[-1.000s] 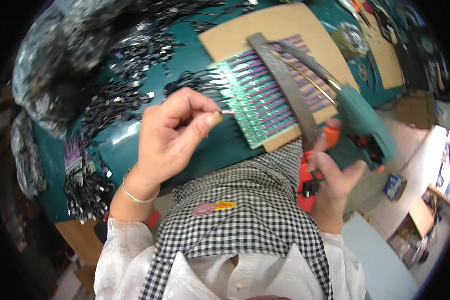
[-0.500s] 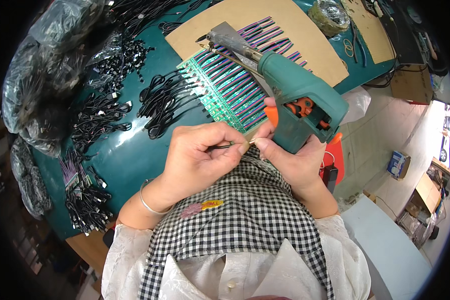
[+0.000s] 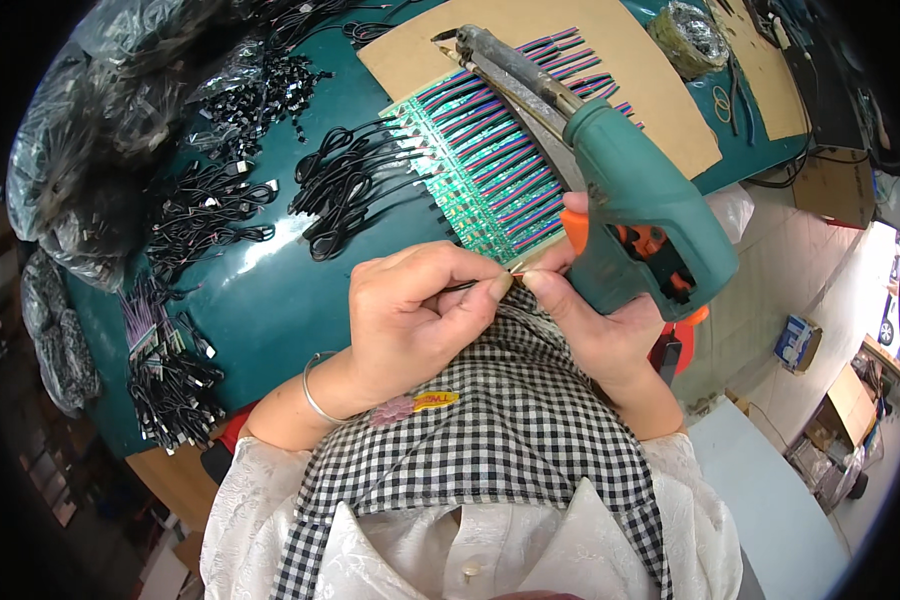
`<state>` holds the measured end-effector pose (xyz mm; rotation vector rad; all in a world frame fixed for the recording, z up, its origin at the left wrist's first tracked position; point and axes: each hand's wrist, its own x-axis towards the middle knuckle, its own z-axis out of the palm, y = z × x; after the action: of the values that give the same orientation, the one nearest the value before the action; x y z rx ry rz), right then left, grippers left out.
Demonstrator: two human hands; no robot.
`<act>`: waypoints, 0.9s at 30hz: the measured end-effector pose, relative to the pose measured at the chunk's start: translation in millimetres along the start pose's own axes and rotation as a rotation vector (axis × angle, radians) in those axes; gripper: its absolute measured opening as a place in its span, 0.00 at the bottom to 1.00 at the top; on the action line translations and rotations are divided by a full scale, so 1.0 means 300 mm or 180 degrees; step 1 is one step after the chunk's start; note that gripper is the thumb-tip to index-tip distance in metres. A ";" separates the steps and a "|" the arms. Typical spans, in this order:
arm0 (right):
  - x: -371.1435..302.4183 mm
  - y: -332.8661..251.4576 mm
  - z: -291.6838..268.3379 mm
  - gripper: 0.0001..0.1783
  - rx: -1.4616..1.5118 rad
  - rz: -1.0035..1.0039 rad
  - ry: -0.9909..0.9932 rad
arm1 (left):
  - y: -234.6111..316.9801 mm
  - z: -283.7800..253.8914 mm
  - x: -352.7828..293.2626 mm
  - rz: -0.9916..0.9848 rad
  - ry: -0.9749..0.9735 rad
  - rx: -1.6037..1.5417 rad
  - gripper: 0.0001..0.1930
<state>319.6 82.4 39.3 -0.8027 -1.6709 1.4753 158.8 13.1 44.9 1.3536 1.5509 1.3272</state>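
Observation:
My left hand (image 3: 425, 310) pinches a thin dark cable (image 3: 457, 287) between thumb and forefinger, just above my checked apron. Its fine wire ends meet the thumb and fingertip of my right hand (image 3: 600, 330). That right hand also keeps hold of a green soldering gun (image 3: 640, 180) with an orange trigger, its metal nose pointing up and left. Beneath the nose lies a panel of green circuit boards (image 3: 455, 185), with rows of dark, red and blue wires running off to the right. Black cables (image 3: 345, 190) reach the panel's left edge.
Bundles of black cables (image 3: 205, 215) and small connectors (image 3: 270, 100) lie on the green table. Clear plastic bags (image 3: 90, 170) crowd its left side. The panel rests on a tan board (image 3: 670, 130); a wrapped roll (image 3: 690, 38) stands at the far right.
Both hands have shifted slightly right, the soldering gun moving right and a little down with my right hand. The table and its things appear slightly further right in view. The wire ends remain pinched.

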 end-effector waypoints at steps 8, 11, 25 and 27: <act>-0.003 0.001 0.008 0.29 -0.0086 0.0052 -0.0041 | 0.000 -0.020 0.016 -0.0298 -0.0011 0.0031 0.03; -0.014 0.001 -0.016 0.29 -0.0150 0.0098 0.0120 | -0.027 -0.074 0.062 -0.0427 -0.0286 0.0661 0.03; -0.157 0.011 -0.198 0.32 0.0385 0.0602 0.0264 | -0.084 -0.135 0.228 -0.0434 -0.0631 0.1849 0.05; -0.157 0.019 -0.209 0.31 0.0428 0.0543 0.0031 | -0.085 -0.138 0.241 -0.0428 -0.0748 0.1973 0.05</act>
<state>397.5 75.7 30.5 -0.8941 -1.5086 1.6782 96.5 74.0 39.8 1.6570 1.9244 0.5878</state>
